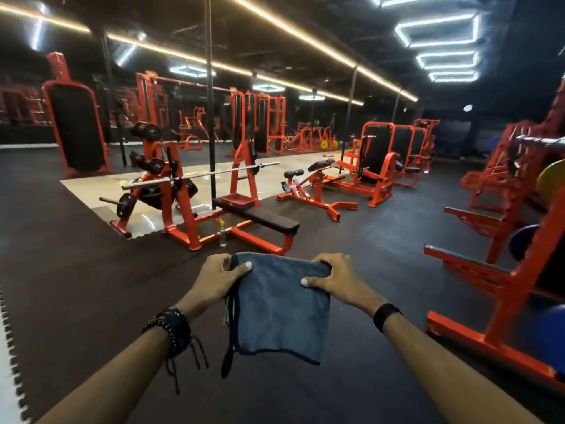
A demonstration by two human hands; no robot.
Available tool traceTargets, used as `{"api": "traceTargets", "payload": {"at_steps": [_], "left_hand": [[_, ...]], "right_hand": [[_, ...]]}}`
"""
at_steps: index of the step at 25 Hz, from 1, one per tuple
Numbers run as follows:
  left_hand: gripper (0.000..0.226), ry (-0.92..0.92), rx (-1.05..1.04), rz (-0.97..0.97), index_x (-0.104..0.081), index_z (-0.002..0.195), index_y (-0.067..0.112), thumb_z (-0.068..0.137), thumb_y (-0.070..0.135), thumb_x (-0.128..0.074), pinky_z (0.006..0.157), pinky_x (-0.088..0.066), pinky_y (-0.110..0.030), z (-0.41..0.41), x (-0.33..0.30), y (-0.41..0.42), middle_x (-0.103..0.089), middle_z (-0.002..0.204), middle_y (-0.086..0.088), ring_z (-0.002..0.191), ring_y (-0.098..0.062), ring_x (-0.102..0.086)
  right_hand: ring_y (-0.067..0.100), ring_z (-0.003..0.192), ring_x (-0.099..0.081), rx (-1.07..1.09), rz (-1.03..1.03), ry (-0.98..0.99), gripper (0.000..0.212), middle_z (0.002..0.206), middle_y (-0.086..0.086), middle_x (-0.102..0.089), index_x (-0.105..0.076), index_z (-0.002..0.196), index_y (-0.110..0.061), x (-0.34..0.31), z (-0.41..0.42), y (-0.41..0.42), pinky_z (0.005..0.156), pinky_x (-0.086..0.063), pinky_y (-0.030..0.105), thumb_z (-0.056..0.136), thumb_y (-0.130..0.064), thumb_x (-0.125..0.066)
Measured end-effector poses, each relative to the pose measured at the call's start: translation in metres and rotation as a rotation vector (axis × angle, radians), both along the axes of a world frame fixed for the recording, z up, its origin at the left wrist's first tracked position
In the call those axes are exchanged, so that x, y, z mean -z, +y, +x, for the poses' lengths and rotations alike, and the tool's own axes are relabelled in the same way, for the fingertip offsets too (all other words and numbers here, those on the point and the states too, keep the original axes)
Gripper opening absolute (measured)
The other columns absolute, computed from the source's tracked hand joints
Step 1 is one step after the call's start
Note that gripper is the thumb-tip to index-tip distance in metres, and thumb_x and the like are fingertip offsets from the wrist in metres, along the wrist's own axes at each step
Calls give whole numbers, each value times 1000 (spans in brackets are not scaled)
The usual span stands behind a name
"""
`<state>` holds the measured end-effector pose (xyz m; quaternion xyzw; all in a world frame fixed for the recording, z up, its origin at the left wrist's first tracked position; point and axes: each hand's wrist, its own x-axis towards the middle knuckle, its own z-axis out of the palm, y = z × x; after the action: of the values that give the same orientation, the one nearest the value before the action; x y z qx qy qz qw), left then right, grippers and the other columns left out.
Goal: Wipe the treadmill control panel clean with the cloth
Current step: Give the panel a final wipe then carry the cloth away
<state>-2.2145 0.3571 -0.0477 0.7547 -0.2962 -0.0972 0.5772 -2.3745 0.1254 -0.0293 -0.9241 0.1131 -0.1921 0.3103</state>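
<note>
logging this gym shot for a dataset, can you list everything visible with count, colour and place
grey-blue microfibre cloth: one, dark edged, held up at centre foreground, hanging free
clear spray bottle: one, yellow trigger, standing on floor beside the bench frame
orange-framed flat bench with black pad: one, centre, beyond the cloth
chrome barbell: one, resting on the bench rack
red plastic tray: one, on the bench's far end
orange weight machines: many, count unclear, across mid and right
black rubber floor: throughout, pale tiled patch at middle left
strip ceiling lights: several, warm and white
left hand: pinching cloth's top left corner, beaded bracelets on wrist
right hand: pinching top right corner, black wristband
</note>
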Motion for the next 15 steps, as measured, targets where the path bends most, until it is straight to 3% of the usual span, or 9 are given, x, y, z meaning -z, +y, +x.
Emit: {"api": "traceTargets", "payload": {"at_steps": [5, 7, 9, 11, 13, 15], "left_hand": [[22, 8, 126, 210, -69, 94, 3, 95, 24, -68, 48, -47, -23, 113, 20, -18, -70, 76, -4, 59, -10, -63], [21, -25, 228, 282, -71, 93, 6, 96, 26, -65, 52, -49, -24, 175, -8, -32, -74, 79, -7, 63, -13, -66], [26, -60, 195, 252, -72, 94, 6, 95, 31, -66, 55, -49, -26, 244, -58, -51, -74, 81, -15, 67, -19, -65], [30, -28, 26, 82, -74, 85, 10, 94, 38, -66, 56, -47, -27, 305, -109, -64, -69, 77, -17, 66, -21, -61], [39, 79, -50, -113, -74, 69, 19, 92, 48, -63, 55, -40, -24, 366, -138, -77, -59, 65, -2, 59, -15, -52], [30, 160, -66, -111, -75, 84, 16, 87, 46, -70, 53, -44, -23, 411, -126, -87, -65, 72, -1, 57, -12, -58]], "right_hand": [[6, 76, -66, -176, 51, 238, 28, 88, -5, -70, -70, 86, -18, 29, 120, -38, 65, -51, 20, 75, -37, -87], [16, 78, -69, -258, 28, 307, 35, 90, 3, -73, -71, 89, -10, 6, 186, -64, 67, -53, 25, 75, -38, -87], [24, 87, -72, -291, 59, 258, 40, 96, 9, -75, -72, 95, -5, -45, 258, -88, 75, -55, 32, 76, -37, -86], [23, 101, -72, -271, 299, 22, 44, 107, 8, -75, -71, 109, -7, -100, 318, -103, 88, -56, 36, 80, -39, -82], [23, 112, -69, -336, 627, -141, 51, 119, 4, -73, -65, 125, -15, -131, 386, -116, 96, -55, 42, 86, -46, -75], [21, 113, -69, -401, 745, -85, 43, 122, 2, -72, -63, 129, -16, -115, 449, -118, 94, -56, 38, 91, -35, -72]]}}
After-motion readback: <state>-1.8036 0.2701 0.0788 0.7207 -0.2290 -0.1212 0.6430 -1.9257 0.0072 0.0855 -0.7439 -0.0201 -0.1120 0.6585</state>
